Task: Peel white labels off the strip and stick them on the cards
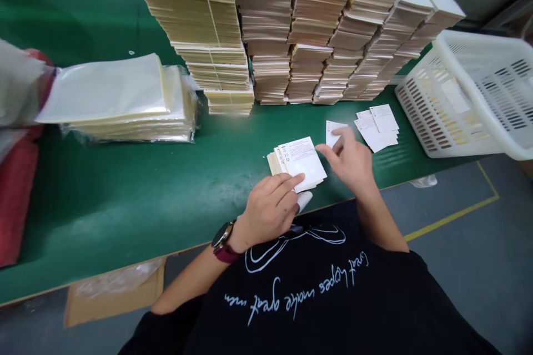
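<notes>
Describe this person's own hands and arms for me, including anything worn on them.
The left hand has a watch at its wrist, with a round dark face and a maroon strap. A white cover seems to sit on its thumb. The right hand shows no glove or watch. Both forearms emerge from short black sleeves.

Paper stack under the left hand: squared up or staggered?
Staggered: on the left side of the paper stack, lower sheets stick out past the top sheet, where the left hand rests.
</notes>
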`<state>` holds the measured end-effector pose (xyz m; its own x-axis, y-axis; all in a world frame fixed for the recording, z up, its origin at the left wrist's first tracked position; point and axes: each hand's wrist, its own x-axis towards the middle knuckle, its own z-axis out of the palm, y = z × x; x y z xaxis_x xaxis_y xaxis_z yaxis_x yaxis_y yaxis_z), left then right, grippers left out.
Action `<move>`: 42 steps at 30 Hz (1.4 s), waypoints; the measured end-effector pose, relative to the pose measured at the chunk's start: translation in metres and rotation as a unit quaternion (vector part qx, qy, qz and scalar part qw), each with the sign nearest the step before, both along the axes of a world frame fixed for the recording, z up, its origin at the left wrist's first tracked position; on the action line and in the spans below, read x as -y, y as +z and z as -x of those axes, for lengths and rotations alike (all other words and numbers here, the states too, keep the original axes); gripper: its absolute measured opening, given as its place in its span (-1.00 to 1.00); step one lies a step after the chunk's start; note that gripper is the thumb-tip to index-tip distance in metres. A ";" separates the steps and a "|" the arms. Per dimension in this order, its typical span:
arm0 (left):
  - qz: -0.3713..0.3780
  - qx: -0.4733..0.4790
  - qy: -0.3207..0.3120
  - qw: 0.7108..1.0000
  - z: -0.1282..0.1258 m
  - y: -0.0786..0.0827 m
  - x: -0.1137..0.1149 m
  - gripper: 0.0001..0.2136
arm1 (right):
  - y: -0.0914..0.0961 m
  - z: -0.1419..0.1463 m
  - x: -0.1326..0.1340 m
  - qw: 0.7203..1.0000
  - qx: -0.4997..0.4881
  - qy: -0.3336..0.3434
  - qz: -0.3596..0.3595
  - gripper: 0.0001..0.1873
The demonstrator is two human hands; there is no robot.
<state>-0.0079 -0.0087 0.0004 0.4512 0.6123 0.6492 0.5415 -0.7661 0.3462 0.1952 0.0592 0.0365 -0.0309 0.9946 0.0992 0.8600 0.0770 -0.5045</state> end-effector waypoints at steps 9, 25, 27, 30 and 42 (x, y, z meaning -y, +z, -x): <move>0.030 0.079 -0.022 0.996 0.000 -0.001 -0.003 -0.86 | -0.009 0.005 0.006 0.978 -0.185 0.089 0.044 -0.73; 0.076 0.205 0.013 0.976 -0.001 0.007 -0.002 -0.88 | -0.020 -0.050 0.004 0.986 0.010 -0.052 -0.158 -0.49; 0.100 0.230 0.012 0.968 -0.005 0.013 0.000 -0.88 | -0.007 -0.029 0.029 0.975 -0.119 0.079 -0.170 -0.52; 0.135 0.265 -0.008 0.955 -0.012 0.020 0.004 -0.82 | 0.006 0.003 0.058 0.914 -0.256 0.267 -0.164 -0.65; 0.076 0.140 0.003 0.987 -0.005 0.054 0.002 -0.85 | 0.005 0.023 0.050 0.860 -0.382 0.280 -0.192 -0.90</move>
